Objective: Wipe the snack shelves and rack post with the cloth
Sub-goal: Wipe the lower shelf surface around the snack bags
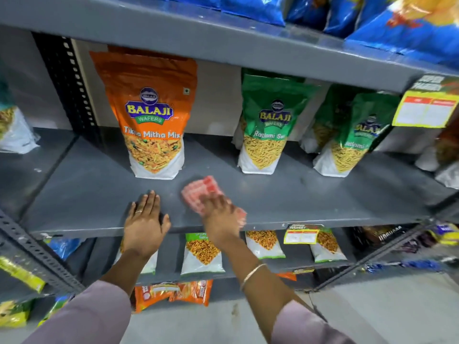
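From the head camera, the cloth (207, 193) is a pink-and-red checked rag, bunched and blurred, lying on the grey middle shelf (323, 194) near its front edge, about midway along it. The right hand (219, 214) presses flat on top of the cloth's near part with fingers spread, so the cloth shows beyond the fingertips toward the back of the shelf and a small piece shows by the wrist at the front edge. The left hand (146, 217) lies open and flat on the bare shelf just left of the cloth, holding nothing, palm at the front edge. An orange snack bag (151, 115) stands behind the cloth toward the back; two green bags (268, 127) stand further right. The perforated rack post (72, 80) rises at the shelf's back left corner.
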`<state>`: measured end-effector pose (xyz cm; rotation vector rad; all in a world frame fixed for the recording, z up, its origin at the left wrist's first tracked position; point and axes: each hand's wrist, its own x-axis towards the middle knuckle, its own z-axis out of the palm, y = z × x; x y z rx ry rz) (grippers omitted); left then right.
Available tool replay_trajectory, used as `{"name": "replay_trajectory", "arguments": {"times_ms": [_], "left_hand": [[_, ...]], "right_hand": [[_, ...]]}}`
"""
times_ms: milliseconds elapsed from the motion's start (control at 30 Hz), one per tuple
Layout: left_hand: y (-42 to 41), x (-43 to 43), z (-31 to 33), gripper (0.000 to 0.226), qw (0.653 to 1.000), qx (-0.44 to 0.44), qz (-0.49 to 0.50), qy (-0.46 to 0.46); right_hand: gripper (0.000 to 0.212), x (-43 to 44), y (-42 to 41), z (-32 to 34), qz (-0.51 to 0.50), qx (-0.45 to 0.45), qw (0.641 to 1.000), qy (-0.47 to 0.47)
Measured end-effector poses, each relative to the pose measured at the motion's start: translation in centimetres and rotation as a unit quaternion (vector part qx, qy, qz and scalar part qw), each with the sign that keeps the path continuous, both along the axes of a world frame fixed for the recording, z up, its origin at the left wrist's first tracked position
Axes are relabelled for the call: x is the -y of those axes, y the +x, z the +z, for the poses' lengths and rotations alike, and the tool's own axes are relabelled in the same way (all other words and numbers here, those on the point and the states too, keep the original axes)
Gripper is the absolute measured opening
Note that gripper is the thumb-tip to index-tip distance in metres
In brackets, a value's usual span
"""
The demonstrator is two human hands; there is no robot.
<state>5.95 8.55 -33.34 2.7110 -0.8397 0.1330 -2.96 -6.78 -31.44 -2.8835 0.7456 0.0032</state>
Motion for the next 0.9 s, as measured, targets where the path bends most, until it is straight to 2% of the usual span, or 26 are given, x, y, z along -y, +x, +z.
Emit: {"name": "replay_trajectory", "arguments": {"times_ms": [67, 167, 267, 400, 467, 533, 600, 667, 733, 900], "left_hand": [[0.0, 0.0, -0.1, 0.074, 1.000, 0.004, -0.004, -0.003], [-0.1, 0.0, 0.0, 0.073, 1.000, 0.006, -0.008, -0.020], [-0.3, 0.1, 0.1, 0.072, 1.000, 0.005, -0.007, -0.022], [-1.5, 1.7, 0.3, 0.075, 1.000, -0.001, -0.009, -0.004], [-3.2, 4.7, 0.7, 0.081, 0.999, 0.003, -0.036, 0.001], [-5.4, 8.9, 0.8, 0.088, 0.998, 0.012, -0.068, 0.004], [-7.6, 13.1, 0.8, 0.096, 0.996, 0.021, -0.087, 0.004], [-9.6, 16.8, 0.8, 0.101, 0.996, 0.025, -0.088, 0.010], [-11.1, 19.7, 0.6, 0.095, 0.997, 0.019, -0.076, 0.017], [-13.4, 23.1, 0.2, 0.096, 0.999, 0.008, -0.032, 0.033]], "right_hand": [[0.053, -1.0, 0.3, 0.2, 0.033, 0.017, 0.999, 0.017], [0.052, 2.1, -1.5, 0.7, 0.003, 0.017, 1.000, 0.023], [0.054, 8.3, -5.2, 1.2, -0.109, 0.002, 0.993, 0.037], [0.058, 14.2, -8.3, 2.0, -0.255, -0.034, 0.963, 0.082], [0.060, 14.1, -7.3, 2.0, -0.230, -0.045, 0.970, 0.067], [0.058, 12.8, -6.3, 1.4, -0.114, -0.040, 0.992, 0.041], [0.054, 13.0, -6.4, 0.8, -0.017, -0.029, 0.999, 0.034], [0.054, 15.6, -7.3, 1.0, -0.023, -0.026, 0.999, 0.034], [0.055, 18.9, -8.2, 1.5, -0.052, -0.028, 0.998, 0.036], [0.056, 26.6, -11.0, 2.3, -0.099, -0.015, 0.993, 0.061]]}}
